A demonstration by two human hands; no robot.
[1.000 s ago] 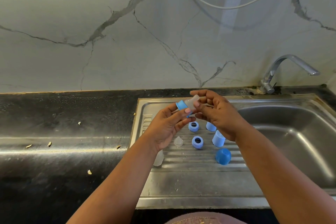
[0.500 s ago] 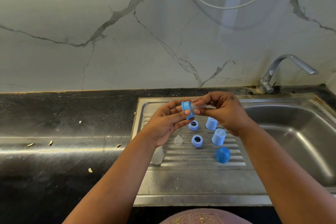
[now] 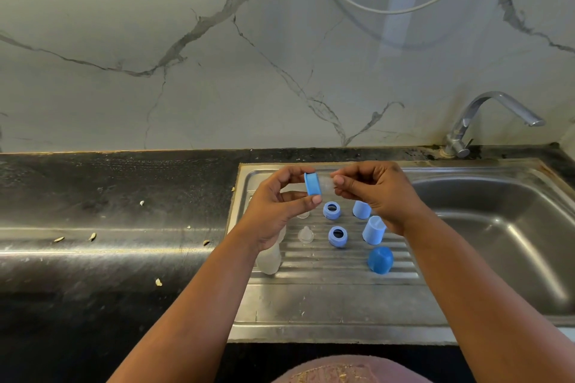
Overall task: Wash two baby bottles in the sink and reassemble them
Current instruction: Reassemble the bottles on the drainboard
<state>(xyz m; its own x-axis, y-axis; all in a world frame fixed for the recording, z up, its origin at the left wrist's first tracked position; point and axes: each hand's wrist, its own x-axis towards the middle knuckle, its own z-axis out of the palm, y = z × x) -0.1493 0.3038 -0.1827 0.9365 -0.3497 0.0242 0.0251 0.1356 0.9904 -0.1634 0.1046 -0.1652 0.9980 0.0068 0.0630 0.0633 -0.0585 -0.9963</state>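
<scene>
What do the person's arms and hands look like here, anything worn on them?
Both forearms are bare to the frame edge, with no sleeves in view. The left hand and right hand wear no gloves, and no rings, watch or bracelets show. Nails look short and unpainted.

left hand gripping blue ring, right hand pinching teat

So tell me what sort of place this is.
Most likely a home kitchen: a steel sink with a ribbed drainboard set in a dark stone counter, a tap behind it, and a marble-look wall.
</scene>
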